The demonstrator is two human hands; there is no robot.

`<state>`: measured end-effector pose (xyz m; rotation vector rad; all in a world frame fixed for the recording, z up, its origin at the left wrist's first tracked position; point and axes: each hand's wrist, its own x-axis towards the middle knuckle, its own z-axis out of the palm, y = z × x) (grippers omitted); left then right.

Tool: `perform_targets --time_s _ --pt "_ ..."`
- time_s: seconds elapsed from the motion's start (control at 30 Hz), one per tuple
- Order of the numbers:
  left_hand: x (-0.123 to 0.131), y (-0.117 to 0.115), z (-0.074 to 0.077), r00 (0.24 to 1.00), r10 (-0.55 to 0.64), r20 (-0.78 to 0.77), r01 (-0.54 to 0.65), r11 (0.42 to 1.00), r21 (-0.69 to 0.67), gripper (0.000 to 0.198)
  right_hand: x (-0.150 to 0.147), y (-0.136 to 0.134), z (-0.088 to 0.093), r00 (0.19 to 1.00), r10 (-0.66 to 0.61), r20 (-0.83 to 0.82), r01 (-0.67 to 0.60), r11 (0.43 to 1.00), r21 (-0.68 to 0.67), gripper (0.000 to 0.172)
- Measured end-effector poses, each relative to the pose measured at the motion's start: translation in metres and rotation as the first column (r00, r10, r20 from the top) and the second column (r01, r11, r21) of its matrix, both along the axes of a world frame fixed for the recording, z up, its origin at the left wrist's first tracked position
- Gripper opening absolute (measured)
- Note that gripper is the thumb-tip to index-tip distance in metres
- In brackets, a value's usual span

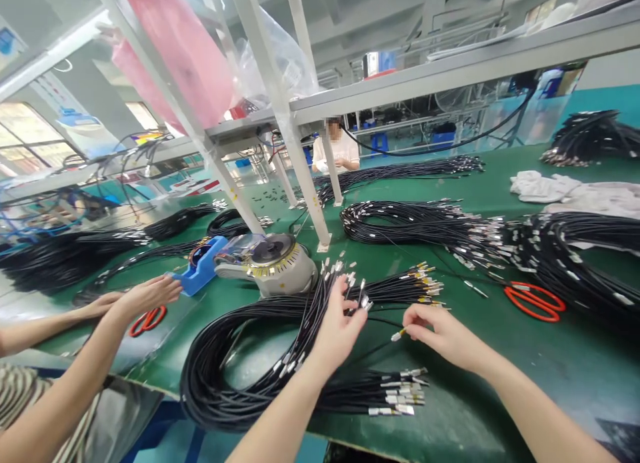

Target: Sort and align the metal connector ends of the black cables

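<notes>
While left fingers [350, 303] pinch metal-tipped glossy black cables [240, 376], right fingers [417, 319] grip one slim cable end [399, 335].

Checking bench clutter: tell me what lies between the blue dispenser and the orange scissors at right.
Head view: grey round machine, then black cable ends with metal tips.

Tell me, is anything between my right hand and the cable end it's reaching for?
Nothing visible. The right hand already pinches the cable end at its fingertips, while the left hand rests on the cable bundle beside it.
</notes>
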<state>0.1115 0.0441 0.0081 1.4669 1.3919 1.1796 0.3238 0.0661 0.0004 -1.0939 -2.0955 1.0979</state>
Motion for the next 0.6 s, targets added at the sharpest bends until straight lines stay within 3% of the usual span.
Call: perform_targets --time_s 0.07,0.17,0.23,0.37,0.6 --pt "0.014 -0.004 -0.007 0.976 -0.126 -0.180 0.134 0.991 0.033 0.063 0.000 -0.001 -0.001 0.998 -0.002 -0.069 -0.002 0.998 -0.061 0.010" --pt "0.029 -0.012 -0.008 0.823 -0.328 -0.464 0.356 0.934 -0.029 0.028 0.000 -0.002 -0.004 0.992 -0.006 -0.123 -0.007 0.994 -0.108 0.009" --pt "0.033 -0.015 -0.006 0.743 -0.343 -0.575 0.370 0.926 -0.074 0.017 0.000 -0.001 -0.006 0.990 -0.010 -0.141 -0.008 0.992 -0.129 0.008" --pt "0.035 -0.013 -0.007 0.734 -0.336 -0.590 0.343 0.934 -0.105 0.028 -0.001 0.001 -0.007 0.991 -0.023 -0.128 0.003 0.987 -0.161 0.008" --pt "0.026 -0.011 -0.012 0.741 -0.364 -0.565 0.346 0.927 -0.145 0.027 0.001 0.004 -0.010 0.992 -0.004 0.128 -0.003 0.998 0.056 0.024"
